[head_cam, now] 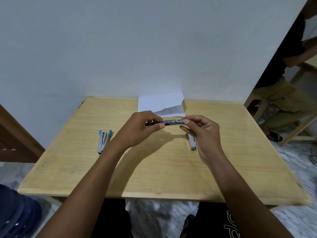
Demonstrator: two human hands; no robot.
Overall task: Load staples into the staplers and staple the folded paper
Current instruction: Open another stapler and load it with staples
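Note:
A narrow metal stapler (171,122) is held level above the table's middle. My left hand (139,127) grips its left end and my right hand (202,129) pinches its right end between thumb and fingers. A blue-tipped stapler (103,140) lies open on the table to the left. Another metal stapler (192,143) lies on the table to the right, partly hidden behind my right hand. The folded white paper (161,104) leans against the wall at the table's far edge.
The light wooden table (154,177) stands against a pale wall. A person sits on a wooden stool (257,103) at the far right. A blue water bottle (15,213) stands on the floor at the lower left.

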